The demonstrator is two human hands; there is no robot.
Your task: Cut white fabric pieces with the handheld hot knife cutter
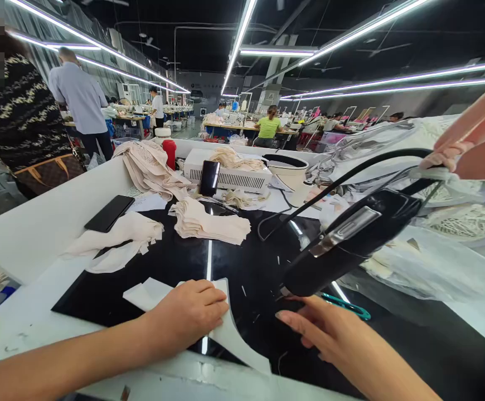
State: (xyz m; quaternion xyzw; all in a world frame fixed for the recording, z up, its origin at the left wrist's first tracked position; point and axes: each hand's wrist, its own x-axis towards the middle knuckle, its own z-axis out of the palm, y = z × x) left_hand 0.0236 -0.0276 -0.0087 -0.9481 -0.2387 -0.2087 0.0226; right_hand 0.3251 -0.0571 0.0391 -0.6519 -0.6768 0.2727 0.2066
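Left hand (192, 312) flat on white fabric piece (240, 342), 7 o'clock. Right hand (321, 334) open over black tabletop (234, 262), 5 o'clock, just below black tool (351, 239). Beige fabric stack (209, 223) 12 o'clock of left hand.

Opens onto a wide factory hall under a black ceiling (184, 33). Lit by long white light strips (238, 39) running away toward the far wall (203, 83). Filled in the distance with rows of work tables (234, 128) piled with pale cloth. Broken near the middle by a grey pillar (270, 92). Holds a person in a green shirt (268, 127) seated far off, back turned, and a person in a grey shirt (81, 97) standing at the left.
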